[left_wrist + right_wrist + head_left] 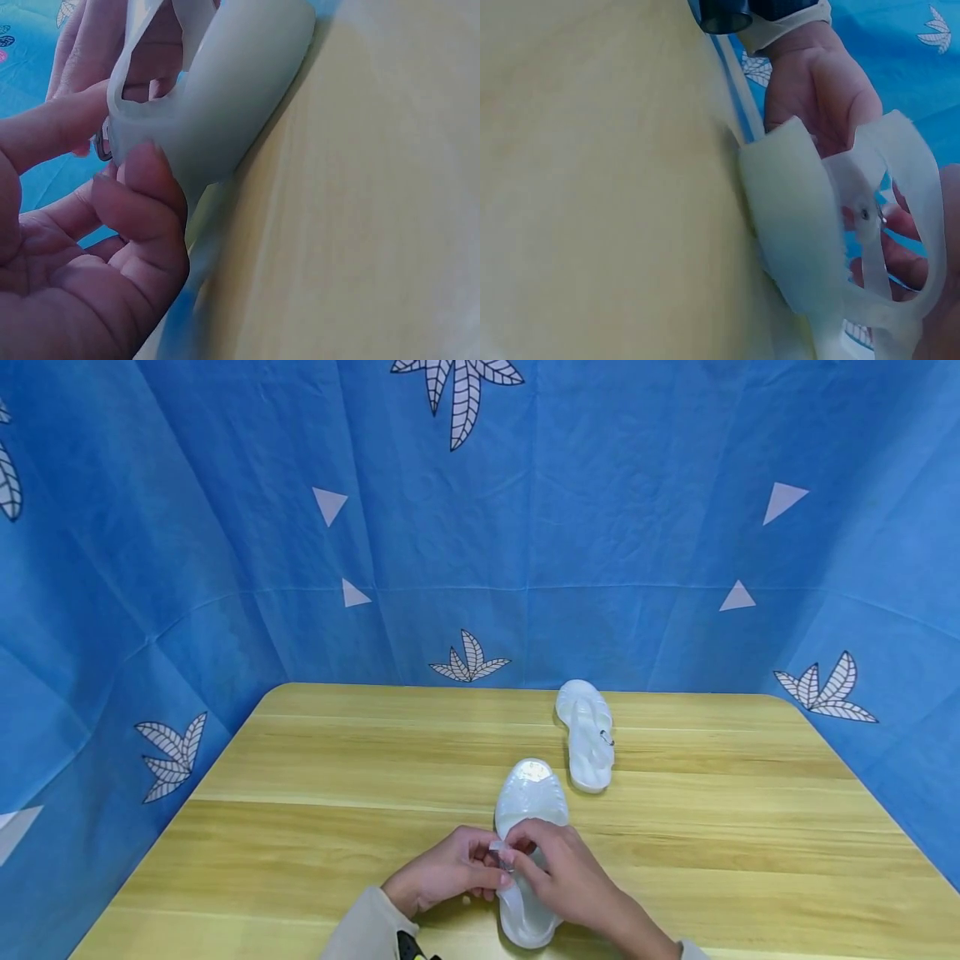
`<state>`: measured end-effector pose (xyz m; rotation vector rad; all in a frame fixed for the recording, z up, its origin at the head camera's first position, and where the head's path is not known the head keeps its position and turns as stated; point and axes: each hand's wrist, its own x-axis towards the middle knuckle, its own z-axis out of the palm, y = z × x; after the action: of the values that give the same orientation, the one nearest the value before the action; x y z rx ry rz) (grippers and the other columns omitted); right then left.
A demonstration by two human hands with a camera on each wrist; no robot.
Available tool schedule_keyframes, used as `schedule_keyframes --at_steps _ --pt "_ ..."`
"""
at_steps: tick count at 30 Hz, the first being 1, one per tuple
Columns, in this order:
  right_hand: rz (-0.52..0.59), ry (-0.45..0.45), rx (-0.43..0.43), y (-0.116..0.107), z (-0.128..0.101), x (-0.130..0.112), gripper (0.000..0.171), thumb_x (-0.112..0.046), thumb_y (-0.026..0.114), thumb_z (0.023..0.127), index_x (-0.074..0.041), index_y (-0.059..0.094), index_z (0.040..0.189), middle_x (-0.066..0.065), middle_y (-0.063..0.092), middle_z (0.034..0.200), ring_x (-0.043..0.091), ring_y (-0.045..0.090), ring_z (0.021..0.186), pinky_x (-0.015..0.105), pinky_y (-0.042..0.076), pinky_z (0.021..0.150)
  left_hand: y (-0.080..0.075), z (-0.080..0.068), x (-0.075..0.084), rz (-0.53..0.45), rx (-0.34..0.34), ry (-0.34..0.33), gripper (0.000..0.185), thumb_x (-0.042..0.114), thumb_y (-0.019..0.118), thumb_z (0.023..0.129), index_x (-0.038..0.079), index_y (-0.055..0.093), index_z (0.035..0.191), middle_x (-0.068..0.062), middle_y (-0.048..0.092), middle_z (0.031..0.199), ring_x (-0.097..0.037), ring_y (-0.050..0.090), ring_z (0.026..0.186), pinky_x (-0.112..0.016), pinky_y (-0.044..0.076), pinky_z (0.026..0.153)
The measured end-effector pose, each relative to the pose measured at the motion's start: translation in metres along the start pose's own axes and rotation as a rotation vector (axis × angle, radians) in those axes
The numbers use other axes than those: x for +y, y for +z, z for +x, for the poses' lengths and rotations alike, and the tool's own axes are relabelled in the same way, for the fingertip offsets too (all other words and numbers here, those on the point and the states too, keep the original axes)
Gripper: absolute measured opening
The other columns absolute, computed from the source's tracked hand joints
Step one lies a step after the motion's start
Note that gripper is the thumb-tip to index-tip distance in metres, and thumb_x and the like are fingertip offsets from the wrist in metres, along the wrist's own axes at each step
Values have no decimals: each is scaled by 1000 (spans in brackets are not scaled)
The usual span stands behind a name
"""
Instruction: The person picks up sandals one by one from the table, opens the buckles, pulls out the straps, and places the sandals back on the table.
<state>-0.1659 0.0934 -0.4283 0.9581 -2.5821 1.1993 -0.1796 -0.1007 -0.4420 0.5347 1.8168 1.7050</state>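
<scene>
A white, translucent sandal (531, 797) lies on the table in front of me, toe pointing away. From its left side, my left hand (453, 870) pinches the ankle strap near a small metal buckle (103, 144). In the left wrist view, thumb and fingers sit close around the side of the sandal (240, 82). My right hand (562, 870) reaches over the sandal and holds the strap (498, 846) between thumb and fingertips. The right wrist view shows the heel and open side of the sandal (787, 217); the right fingertips are partly hidden there.
A second white sandal (588, 756) with a metal buckle (606, 738) lies farther back, slightly right. The wooden table (337, 752) ends at a blue patterned cloth (600, 543) behind and at the sides.
</scene>
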Motion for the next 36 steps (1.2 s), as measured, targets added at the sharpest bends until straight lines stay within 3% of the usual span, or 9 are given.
schedule_keyframes --at_steps 6,16,20,23,29,36 --pt "-16 62 -50 -8 0 0 13 -21 55 95 -17 66 89 -11 64 87 4 58 83 27 50 72 -1 0 3 88 19 19 23 12 67 84 -8 59 92 2 57 68 -9 52 56 -22 39 48" --pt "-61 150 -107 -16 0 1 13 -14 56 93 -13 69 93 -5 69 91 8 64 84 22 51 67 5 -3 13 143 71 6 21 18 65 88 -3 61 90 1 58 74 -12 51 56 -23 42 48" --pt "-47 144 -119 -18 0 1 13 -13 57 93 -14 69 91 -9 67 88 4 59 80 22 49 66 12 -1 15 258 172 48 16 19 68 84 4 65 85 1 59 75 -8 51 59 -21 43 51" --pt "-44 118 -115 -17 0 1 12 -13 58 92 -14 70 90 -10 67 88 4 59 83 24 50 69 17 0 18 396 248 95 11 18 71 80 8 66 80 4 58 72 -4 48 59 -18 42 53" --pt "15 97 -134 -18 0 2 8 -13 60 91 -13 68 92 -8 66 91 6 61 88 28 51 77 26 0 25 663 333 146 11 15 69 76 14 59 71 7 50 66 -1 42 58 -17 36 52" --pt "80 126 -171 -20 0 2 7 -13 60 91 -13 66 95 -7 66 96 9 61 93 29 51 81 26 -3 27 684 357 138 8 10 66 72 12 58 71 8 51 64 -1 44 56 -18 39 52"
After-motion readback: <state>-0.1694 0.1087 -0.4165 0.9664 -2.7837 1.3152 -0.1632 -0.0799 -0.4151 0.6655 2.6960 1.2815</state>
